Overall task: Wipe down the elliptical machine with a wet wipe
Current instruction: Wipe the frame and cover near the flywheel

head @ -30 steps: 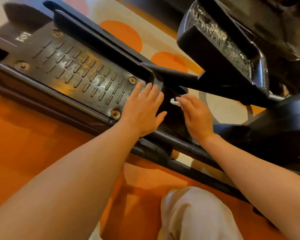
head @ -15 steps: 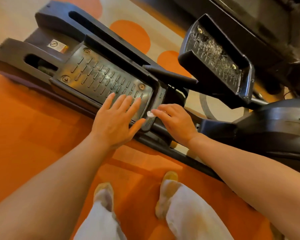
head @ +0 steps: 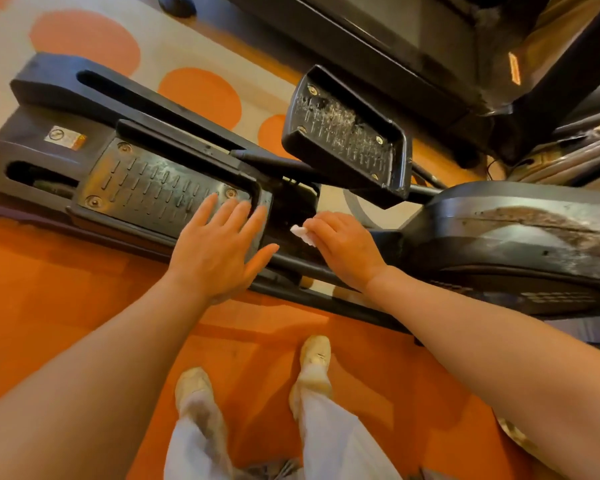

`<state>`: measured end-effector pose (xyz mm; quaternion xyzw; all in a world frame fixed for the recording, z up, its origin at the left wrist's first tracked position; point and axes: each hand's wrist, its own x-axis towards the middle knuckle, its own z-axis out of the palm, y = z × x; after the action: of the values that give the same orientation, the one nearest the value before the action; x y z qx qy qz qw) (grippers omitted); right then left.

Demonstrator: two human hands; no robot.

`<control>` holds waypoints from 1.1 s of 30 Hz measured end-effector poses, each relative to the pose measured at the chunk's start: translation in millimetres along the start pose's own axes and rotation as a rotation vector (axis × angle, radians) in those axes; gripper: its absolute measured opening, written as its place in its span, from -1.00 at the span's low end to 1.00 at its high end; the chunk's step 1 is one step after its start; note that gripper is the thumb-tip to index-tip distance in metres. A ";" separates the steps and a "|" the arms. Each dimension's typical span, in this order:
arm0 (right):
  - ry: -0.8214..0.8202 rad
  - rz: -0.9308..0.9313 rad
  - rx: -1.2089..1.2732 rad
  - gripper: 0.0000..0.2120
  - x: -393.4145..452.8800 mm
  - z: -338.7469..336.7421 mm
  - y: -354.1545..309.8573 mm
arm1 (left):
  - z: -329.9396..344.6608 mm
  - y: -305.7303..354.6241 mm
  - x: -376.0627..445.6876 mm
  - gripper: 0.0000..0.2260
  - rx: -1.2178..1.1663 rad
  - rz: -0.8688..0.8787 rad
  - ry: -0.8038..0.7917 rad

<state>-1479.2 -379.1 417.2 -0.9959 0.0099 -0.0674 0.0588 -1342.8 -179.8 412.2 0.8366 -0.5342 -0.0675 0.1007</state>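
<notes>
Item: my right hand [head: 347,247] pinching wipe [head: 302,233]; pedal [head: 153,188] lies lengthwise leftward, under my flat left hand [head: 219,251].

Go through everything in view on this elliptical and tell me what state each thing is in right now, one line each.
Near pedal: low, tread looks mostly clean.
Far pedal: raised, tilted, tread coated in dust.
Flywheel housing: dusty streak across the top.
Wet wipe: bunched up, pinched in the right hand.
Left hand: fingers straight, flat on the near pedal's front end.
Right hand: curled round the wipe, against the dark frame beside the near pedal.
</notes>
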 end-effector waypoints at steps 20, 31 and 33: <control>0.076 0.360 -0.136 -0.76 -182.3 -118.5 131.9 | 8.1 210.0 111.7 -0.36 0.026 0.329 0.001; 0.051 0.561 -0.159 -0.67 -240.8 -114.7 230.2 | 78.0 280.3 173.8 -0.28 0.025 0.383 -0.068; 0.034 0.604 -0.147 -0.68 -243.4 -112.2 248.9 | 97.5 288.3 187.6 -0.29 -0.024 0.382 -0.083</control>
<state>-1738.5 -632.5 465.7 -0.9482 0.3114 -0.0625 0.0036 -1539.2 -477.4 385.9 0.7152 -0.6861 -0.0881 0.0996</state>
